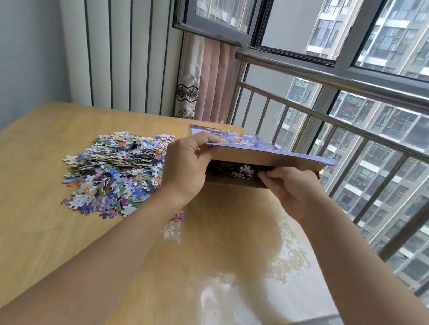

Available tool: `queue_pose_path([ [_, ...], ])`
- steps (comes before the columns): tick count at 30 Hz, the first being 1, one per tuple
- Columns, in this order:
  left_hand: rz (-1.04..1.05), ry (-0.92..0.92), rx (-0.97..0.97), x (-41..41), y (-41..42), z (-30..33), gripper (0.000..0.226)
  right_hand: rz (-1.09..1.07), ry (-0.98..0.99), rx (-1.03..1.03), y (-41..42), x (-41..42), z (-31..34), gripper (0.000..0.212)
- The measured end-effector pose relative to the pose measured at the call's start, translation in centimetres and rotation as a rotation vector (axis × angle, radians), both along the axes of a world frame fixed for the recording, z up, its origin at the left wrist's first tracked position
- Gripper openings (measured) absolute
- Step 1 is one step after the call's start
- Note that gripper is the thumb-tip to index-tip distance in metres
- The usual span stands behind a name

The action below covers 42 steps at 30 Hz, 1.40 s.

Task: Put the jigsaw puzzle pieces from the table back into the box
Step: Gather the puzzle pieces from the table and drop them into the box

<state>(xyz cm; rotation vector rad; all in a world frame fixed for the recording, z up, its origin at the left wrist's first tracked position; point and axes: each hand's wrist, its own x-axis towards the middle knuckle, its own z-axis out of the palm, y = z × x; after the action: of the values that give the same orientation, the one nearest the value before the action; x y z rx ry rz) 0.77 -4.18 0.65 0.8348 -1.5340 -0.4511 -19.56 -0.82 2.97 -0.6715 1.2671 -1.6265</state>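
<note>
a glossy wooden worktop (32, 233) is sitting in a corner beside a tall window with a metal railing (350, 131), and apartment blocks are showing outside.

two bare forearms are reaching from the near edge toward the box (235, 183), which is resting on the far right part of the worktop. the left hand (186, 166) is curling its fingers round the near left corner of the lid (265, 148), lifting it so the box is gaping toward the camera. the right hand (291, 188) is pinching something small at the opening with fingers bent; it looks like a puzzle piece going in, though what exactly is between the fingertips is too small to tell. a few pale pieces are showing inside the dark gap.

just left of the box and the left hand, a large heap of pieces (115, 173) is lying on the worktop, with a few strays spreading toward the near side.

judging from this, the task is looking barely begun: only a little is visible in the box, and almost the whole heap is waiting to be moved. the lid will also need closing at the end.
</note>
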Motion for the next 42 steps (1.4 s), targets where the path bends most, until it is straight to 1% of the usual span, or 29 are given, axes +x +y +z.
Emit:
queue_pose_path([
  [1,0.001,0.001,0.01,0.0,-0.1,-0.1,0.008,0.034,0.185,-0.01,0.8,-0.1,-0.3,0.033],
  [2,0.002,0.001,0.018,-0.1,-0.1,-0.2,0.008,0.076,0.431,-0.011,1.6,-0.2,-0.8,0.031],
  [4,0.004,0.001,0.025,-0.3,-0.2,-0.5,0.009,0.131,1.012,0.003,2.6,-0.3,-1.9,0.042],
  [5,-0.001,-0.001,0.031,-0.5,-0.1,-0.7,0.009,0.125,1.292,0.003,2.6,-0.2,-2.7,0.047],
  [6,-0.012,-0.003,0.039,-0.7,0.1,-0.9,0.01,0.1,1.523,-0.008,2.4,-0.2,-3.4,0.047],
  [7,-0.026,-0.005,0.046,-0.9,0.4,-1.1,0.01,0.066,1.674,-0.02,2.0,-0.2,-4.0,0.044],
  [9,-0.04,-0.014,0.055,-1.2,0.7,-1.5,0.012,0.008,1.805,-0.062,1.5,-0.3,-5.0,0.029],
  [11,-0.042,-0.038,0.082,-1.2,0.6,-1.9,0.014,-0.015,1.848,-0.087,1.4,-0.2,-5.7,0.015],
  [15,-0.082,-0.139,0.228,-0.7,-0.1,-3.5,0.019,-0.008,1.761,-0.031,1.7,1.1,-6.9,0.015],
  [18,-0.154,-0.187,0.3,-0.3,0.2,-4.5,0.025,0.06,1.686,-0.055,3.0,3.3,-7.1,0.024],
  [20,-0.222,-0.226,0.355,0.4,0.6,-4.1,0.038,0.089,1.647,-0.058,4.1,5.0,-6.9,0.02],
  [22,-0.289,-0.356,0.385,2.0,0.9,-3.1,0.054,0.141,1.616,-0.101,5.2,6.8,-6.3,0.018],
  [23,-0.277,-0.423,0.373,3.1,0.7,-2.4,0.059,0.183,1.587,-0.151,5.6,7.8,-5.8,0.019],
  [25,-0.173,-0.488,0.346,5.9,0.0,-1.2,0.057,0.246,1.493,-0.231,6.0,9.7,-4.7,0.017],
  [27,-0.031,-0.532,0.312,8.6,-0.6,-0.8,0.049,0.238,1.418,-0.268,5.0,11.3,-3.8,0.003],
  [29,0.12,-0.614,0.265,11.0,-0.8,-1.8,0.041,0.252,1.453,-0.211,3.1,12.7,-2.9,0.027],
  [31,0.23,-0.674,0.225,12.7,-0.8,-3.7,0.04,0.357,1.561,-0.052,0.9,14.0,-2.0,0.049],
  [33,0.261,-0.688,0.203,13.9,-0.7,-5.2,0.041,0.506,1.631,0.113,-0.7,15.3,-1.4,0.053],
  [35,0.254,-0.708,0.187,14.6,-0.9,-5.7,0.04,0.563,1.588,0.204,-2.4,16.4,-1.9,0.057],
  [36,0.258,-0.715,0.173,14.8,-1.1,-5.6,0.039,0.552,1.529,0.223,-3.1,16.6,-2.3,0.065],
  [37,0.269,-0.719,0.169,14.9,-1.1,-5.5,0.039,0.536,1.468,0.229,-3.9,16.8,-2.9,0.079],
  [39,0.294,-0.739,0.181,15.1,-1.2,-5.6,0.039,0.531,1.418,0.214,-5.1,16.9,-3.9,0.105],
  [40,0.295,-0.752,0.201,15.3,-1.3,-5.8,0.038,0.542,1.407,0.197,-5.5,16.9,-4.2,0.112],
  [41,0.288,-0.761,0.221,15.5,-1.4,-6.0,0.038,0.547,1.396,0.173,-5.7,16.9,-4.5,0.115],
  [42,0.276,-0.764,0.239,15.7,-1.6,-6.2,0.037,0.54,1.39,0.142,-5.9,16.8,-4.8,0.111],
])
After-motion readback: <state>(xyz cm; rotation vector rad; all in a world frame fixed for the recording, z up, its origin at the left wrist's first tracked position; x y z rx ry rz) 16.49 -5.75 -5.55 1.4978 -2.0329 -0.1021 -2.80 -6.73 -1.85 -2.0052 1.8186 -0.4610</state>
